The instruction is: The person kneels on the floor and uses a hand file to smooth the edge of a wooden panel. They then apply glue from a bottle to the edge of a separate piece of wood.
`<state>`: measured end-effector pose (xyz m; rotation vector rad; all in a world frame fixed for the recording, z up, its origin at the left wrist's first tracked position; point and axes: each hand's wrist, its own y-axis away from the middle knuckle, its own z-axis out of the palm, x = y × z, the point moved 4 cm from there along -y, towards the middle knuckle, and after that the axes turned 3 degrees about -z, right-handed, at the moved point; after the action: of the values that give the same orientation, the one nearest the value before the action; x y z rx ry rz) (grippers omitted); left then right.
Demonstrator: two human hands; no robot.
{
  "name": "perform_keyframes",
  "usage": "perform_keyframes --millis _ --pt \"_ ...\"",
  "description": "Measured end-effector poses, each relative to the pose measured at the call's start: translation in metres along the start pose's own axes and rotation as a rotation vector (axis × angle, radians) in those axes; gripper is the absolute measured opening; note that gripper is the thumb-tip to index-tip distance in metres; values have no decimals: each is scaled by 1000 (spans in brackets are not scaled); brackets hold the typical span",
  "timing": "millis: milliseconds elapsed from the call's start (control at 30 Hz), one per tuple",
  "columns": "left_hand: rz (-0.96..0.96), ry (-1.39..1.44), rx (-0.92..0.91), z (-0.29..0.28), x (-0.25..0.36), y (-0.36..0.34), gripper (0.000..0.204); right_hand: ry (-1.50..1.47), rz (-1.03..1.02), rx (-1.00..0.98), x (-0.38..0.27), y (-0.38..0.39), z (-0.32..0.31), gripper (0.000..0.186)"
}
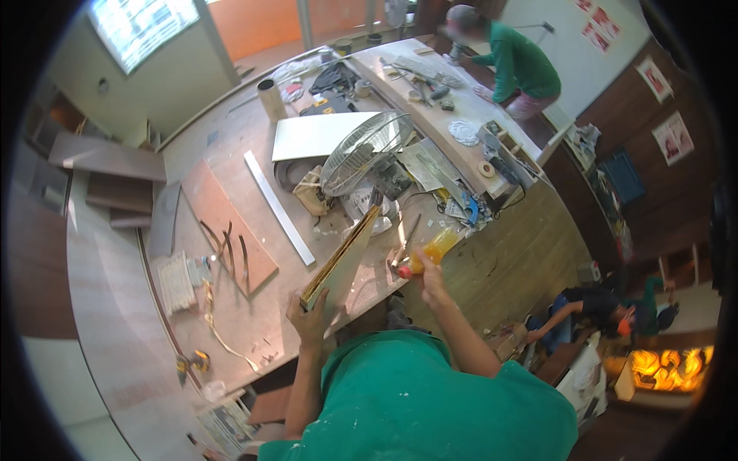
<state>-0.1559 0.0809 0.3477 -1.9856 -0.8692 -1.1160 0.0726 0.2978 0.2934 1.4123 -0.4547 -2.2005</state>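
My left hand grips the near end of a narrow pale board, its fingers wrapped round it. The board stands on its long edge and slants away toward the fan. Its upward edge looks rough, streaked yellow and dark brown. In my right hand is a plastic bottle of yellow-orange liquid. The bottle is tilted, with its red cap toward the board and slightly apart from it. Beyond the board's far end stands a wire-caged fan among cluttered tools.
A large worktable carries a reddish panel with dark curved strips, a long white strip and a yellow-black drill. One person in green leans over the far bench. Other people are at the right.
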Motion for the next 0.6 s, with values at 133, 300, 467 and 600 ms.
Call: perform_keyframes --millis 133,300,467,600 --pt "-45 120 -41 -2 -11 -11 24 -23 488 6 102 -55 -162 34" --pt "-78 247 -119 -25 -9 -28 28 600 648 352 156 -48 -298 27" --pt "-165 247 -322 -38 -26 -30 28 807 627 335 161 -75 -400 28" --pt "-282 265 -372 -48 -2 -32 27 1005 659 280 142 -114 -368 29"
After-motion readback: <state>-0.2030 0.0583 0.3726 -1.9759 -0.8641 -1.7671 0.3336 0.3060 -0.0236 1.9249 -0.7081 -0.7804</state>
